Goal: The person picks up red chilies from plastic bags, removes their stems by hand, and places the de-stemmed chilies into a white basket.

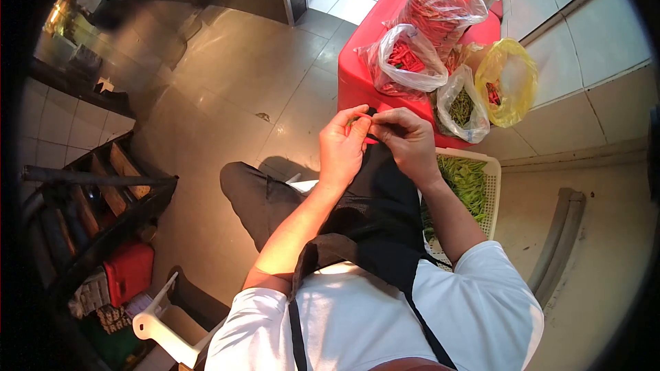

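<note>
In front of my lap, my left hand (pixel 342 148) and my right hand (pixel 407 139) meet with fingers pinched together. Between the fingertips is a red chili pepper (pixel 370 141), largely covered by them. Its stem end is too small to make out. Just beyond the hands, on a red plastic table (pixel 354 62), an open white bag of red chilies (pixel 405 57) stands nearest. Beside it are a bag of green stems (pixel 456 107) and a yellow bag (pixel 520 72) with a few red pieces inside. A large clear bag of red chilies (pixel 440 10) sits behind.
A white plastic basket (pixel 493 196) of long green vegetables (pixel 462 182) stands by my right forearm, near the tiled wall. On the left are a dark metal rack (pixel 103 185), a red container (pixel 129 273) and a white plastic chair (pixel 168 330). Tiled floor (pixel 234 82) lies ahead.
</note>
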`<state>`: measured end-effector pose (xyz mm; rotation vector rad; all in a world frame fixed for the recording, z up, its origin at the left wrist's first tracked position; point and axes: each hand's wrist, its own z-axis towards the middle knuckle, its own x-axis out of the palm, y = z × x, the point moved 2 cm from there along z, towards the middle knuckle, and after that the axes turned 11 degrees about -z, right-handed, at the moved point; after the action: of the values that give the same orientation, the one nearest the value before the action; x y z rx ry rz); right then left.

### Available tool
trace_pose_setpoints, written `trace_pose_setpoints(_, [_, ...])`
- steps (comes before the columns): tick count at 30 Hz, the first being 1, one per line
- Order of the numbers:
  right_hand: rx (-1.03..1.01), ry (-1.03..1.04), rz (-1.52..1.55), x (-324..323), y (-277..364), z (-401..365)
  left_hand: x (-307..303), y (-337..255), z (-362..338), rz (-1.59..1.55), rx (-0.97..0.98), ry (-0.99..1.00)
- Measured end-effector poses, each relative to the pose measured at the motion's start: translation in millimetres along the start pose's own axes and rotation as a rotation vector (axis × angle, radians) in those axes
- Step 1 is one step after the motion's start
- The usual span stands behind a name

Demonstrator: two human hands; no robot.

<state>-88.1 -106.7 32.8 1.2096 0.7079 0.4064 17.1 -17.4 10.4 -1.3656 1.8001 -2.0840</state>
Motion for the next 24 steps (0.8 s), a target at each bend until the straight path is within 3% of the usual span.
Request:
trace_pose_setpoints(3, [-0.151,-0.122,-0.012,-13.9,5.2,16.5,0.6,-1.8,1.8,-0.065,-0.069,-0.066])
trace_pose_setpoints(4, [-0.11,-0.174,0.097,-22.4,5.4,23.2,-1.9,-0.1,3.9,-0.194,-0.114,-0.078])
trace_pose_setpoints(7, [-0.069,-0.4,-0.422,-60.4,5.2,58.5,-21.0,10.6,12.9,-0.583,-0.267,-0.086])
trace_pose_setpoints(9, [0.012,-0.361,-0.469,-74.4,-11.6,91.9,-32.3,24.5,17.2,-0.936,-0.395,-0.014])
trace_pose_setpoints(12, [-0.509,-0.459,-0.995,-76.2,-38.3,126.6,-37.9,25.9,17.3,-1.202,-0.49,0.031])
trace_pose_setpoints(13, [-0.513,-0.523,-1.013,-75.3,-39.2,127.9,-40.1,24.5,19.5,-1.25,-0.496,0.034])
trace_pose_setpoints(16, [-0.297,-0.382,-0.592,-50.0,6.4,99.0,-39.4,11.5,19.1,-1.227,-0.39,-0.098])
trace_pose_setpoints(19, [-0.327,-0.132,-0.482,-14.0,16.3,58.0,-52.8,21.8,25.5,-1.313,-0.337,0.053])
trace_pose_setpoints(20, [-0.229,-0.044,-0.323,-0.7,8.2,44.8,-55.0,23.0,26.0,-1.318,-0.33,0.064])
trace_pose_setpoints(21, [-0.219,0.026,-0.357,7.6,15.3,34.9,-56.2,23.9,26.3,-1.324,-0.324,0.077])
trace_pose_setpoints(24, [-0.201,0.081,-0.269,30.2,11.0,11.7,-54.5,22.9,25.9,-1.292,-0.281,0.082])
